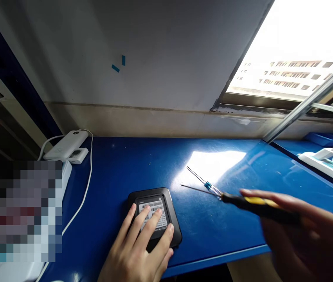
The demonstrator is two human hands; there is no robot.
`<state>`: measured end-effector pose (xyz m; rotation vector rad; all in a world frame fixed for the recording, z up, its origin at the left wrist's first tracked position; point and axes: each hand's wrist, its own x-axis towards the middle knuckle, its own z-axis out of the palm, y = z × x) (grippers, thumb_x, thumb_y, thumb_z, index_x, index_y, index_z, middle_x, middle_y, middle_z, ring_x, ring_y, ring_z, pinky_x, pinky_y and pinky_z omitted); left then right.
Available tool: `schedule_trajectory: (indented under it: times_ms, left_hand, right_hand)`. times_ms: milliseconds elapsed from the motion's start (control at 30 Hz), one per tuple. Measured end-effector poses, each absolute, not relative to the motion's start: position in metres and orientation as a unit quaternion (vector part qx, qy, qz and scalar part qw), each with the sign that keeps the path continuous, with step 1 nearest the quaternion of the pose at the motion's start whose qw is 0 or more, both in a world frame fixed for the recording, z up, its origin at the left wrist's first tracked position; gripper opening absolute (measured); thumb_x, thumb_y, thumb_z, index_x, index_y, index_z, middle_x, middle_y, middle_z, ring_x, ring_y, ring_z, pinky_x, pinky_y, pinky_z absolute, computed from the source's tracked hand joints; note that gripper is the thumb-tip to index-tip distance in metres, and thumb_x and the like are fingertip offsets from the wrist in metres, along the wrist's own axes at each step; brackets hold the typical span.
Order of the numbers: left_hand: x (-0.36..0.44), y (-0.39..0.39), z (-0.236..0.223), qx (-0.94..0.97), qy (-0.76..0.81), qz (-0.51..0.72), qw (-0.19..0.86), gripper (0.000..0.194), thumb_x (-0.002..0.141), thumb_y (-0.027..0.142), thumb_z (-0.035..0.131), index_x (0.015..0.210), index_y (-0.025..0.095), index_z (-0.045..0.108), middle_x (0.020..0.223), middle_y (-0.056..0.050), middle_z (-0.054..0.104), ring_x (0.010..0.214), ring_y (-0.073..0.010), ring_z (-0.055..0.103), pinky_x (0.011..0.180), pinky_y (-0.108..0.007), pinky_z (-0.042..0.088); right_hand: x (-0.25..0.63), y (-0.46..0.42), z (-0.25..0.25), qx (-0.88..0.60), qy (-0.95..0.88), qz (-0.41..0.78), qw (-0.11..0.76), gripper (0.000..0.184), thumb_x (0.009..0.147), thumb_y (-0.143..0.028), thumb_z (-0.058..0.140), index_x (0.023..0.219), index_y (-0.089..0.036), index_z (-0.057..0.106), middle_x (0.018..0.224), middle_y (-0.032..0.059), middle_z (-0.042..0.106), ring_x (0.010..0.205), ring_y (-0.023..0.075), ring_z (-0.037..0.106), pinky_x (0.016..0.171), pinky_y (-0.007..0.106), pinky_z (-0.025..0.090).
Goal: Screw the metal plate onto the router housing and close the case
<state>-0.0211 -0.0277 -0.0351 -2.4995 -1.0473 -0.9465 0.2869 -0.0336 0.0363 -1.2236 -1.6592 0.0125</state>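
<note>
A small black device (166, 197) with rounded corners lies on the blue table (131, 168), a white barcode label facing up. My left hand (138, 250) rests flat on it, fingers spread over the label. My right hand (304, 235), blurred by motion, grips a screwdriver (242, 200) with a black and yellow handle. Its thin shaft points left and away, its tip above the table to the right of the device.
A white power bank (66, 144) with a white cable (80, 205) lies at the back left. A white power strip (327, 164) sits on the neighbouring blue table at the right. A wall and window run along the back. The table's front edge is near my hands.
</note>
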Motion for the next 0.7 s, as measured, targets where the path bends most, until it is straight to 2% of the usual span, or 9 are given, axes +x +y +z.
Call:
schedule_trajectory:
  times_ms: [67, 167, 233, 267, 367, 533, 633, 700]
  left_hand:
    - [-0.022, -0.026, -0.037, -0.862, -0.357, -0.332, 0.138, 0.04, 0.096, 0.022, 0.067, 0.136, 0.031, 0.07, 0.134, -0.003, 0.075, 0.126, -0.0271, 0.069, 0.118, -0.051, 0.048]
    - [-0.017, -0.025, -0.04, -0.855, -0.363, -0.345, 0.135, 0.039, 0.099, 0.023, 0.064, 0.137, 0.031, 0.069, 0.135, 0.0, 0.074, 0.127, -0.0233, 0.068, 0.125, -0.044, 0.038]
    - [-0.012, -0.026, -0.043, -0.835, -0.384, -0.377, 0.113, 0.027, 0.102, 0.026, 0.061, 0.124, 0.034, 0.075, 0.132, 0.001, 0.076, 0.125, -0.0225, 0.069, 0.126, -0.042, 0.036]
    - [-0.009, -0.026, -0.044, -0.817, -0.393, -0.411, 0.099, 0.021, 0.103, 0.032, 0.06, 0.114, 0.034, 0.078, 0.127, 0.002, 0.077, 0.123, -0.0225, 0.069, 0.126, -0.042, 0.036]
    - [-0.004, -0.025, -0.047, -0.808, -0.396, -0.426, 0.096, 0.019, 0.103, 0.038, 0.06, 0.11, 0.034, 0.078, 0.125, 0.001, 0.078, 0.121, -0.0228, 0.07, 0.124, -0.042, 0.041]
    - [-0.015, -0.02, -0.04, -0.853, -0.375, -0.351, 0.095, 0.027, 0.095, 0.034, 0.07, 0.123, 0.035, 0.072, 0.135, -0.001, 0.074, 0.123, -0.0269, 0.07, 0.109, -0.046, 0.058]
    - [-0.023, -0.025, -0.036, -0.813, -0.409, -0.412, 0.056, 0.029, 0.095, 0.033, 0.069, 0.124, 0.03, 0.069, 0.132, -0.004, 0.075, 0.123, -0.0275, 0.069, 0.104, -0.043, 0.06]
    - [-0.028, -0.029, -0.034, -0.747, -0.459, -0.48, -0.01, 0.024, 0.099, 0.029, 0.064, 0.123, 0.028, 0.067, 0.127, -0.006, 0.075, 0.122, -0.025, 0.068, 0.101, -0.038, 0.06]
  right_hand:
    - [0.258, 0.002, 0.044, -0.498, -0.697, 0.009, 0.516, 0.034, 0.095, -0.029, 0.07, 0.128, -0.034, 0.063, 0.112, 0.0051, 0.082, 0.094, 0.0249, 0.082, 0.08, 0.038, 0.071]
    - [0.226, 0.054, 0.038, -0.501, -0.711, 0.081, 0.487, 0.025, 0.096, -0.032, 0.067, 0.12, -0.027, 0.063, 0.108, 0.007, 0.082, 0.086, 0.0232, 0.083, 0.076, 0.038, 0.07]
    - [0.214, 0.079, 0.029, -0.504, -0.708, 0.093, 0.485, 0.023, 0.095, -0.035, 0.066, 0.116, -0.024, 0.063, 0.105, 0.0085, 0.082, 0.085, 0.0236, 0.083, 0.077, 0.039, 0.07]
    - [0.21, 0.088, 0.024, -0.505, -0.706, 0.096, 0.487, 0.023, 0.096, -0.036, 0.065, 0.116, -0.024, 0.063, 0.105, 0.0092, 0.082, 0.084, 0.0236, 0.082, 0.078, 0.04, 0.07]
    - [0.204, 0.097, 0.018, -0.507, -0.703, 0.104, 0.487, 0.025, 0.095, -0.038, 0.064, 0.115, -0.023, 0.063, 0.105, 0.0105, 0.082, 0.083, 0.024, 0.082, 0.077, 0.041, 0.07]
    - [0.197, 0.088, 0.025, -0.509, -0.711, 0.114, 0.471, 0.023, 0.097, -0.035, 0.065, 0.116, -0.022, 0.063, 0.106, 0.0102, 0.082, 0.085, 0.0232, 0.082, 0.08, 0.041, 0.069]
    - [0.196, 0.082, 0.029, -0.506, -0.71, 0.112, 0.476, 0.025, 0.098, -0.036, 0.065, 0.118, -0.022, 0.063, 0.11, 0.0116, 0.082, 0.088, 0.0239, 0.082, 0.076, 0.038, 0.07]
    - [0.197, 0.075, 0.032, -0.497, -0.712, 0.107, 0.484, 0.025, 0.098, -0.035, 0.065, 0.12, -0.023, 0.063, 0.111, 0.0112, 0.081, 0.089, 0.0239, 0.083, 0.074, 0.037, 0.07]
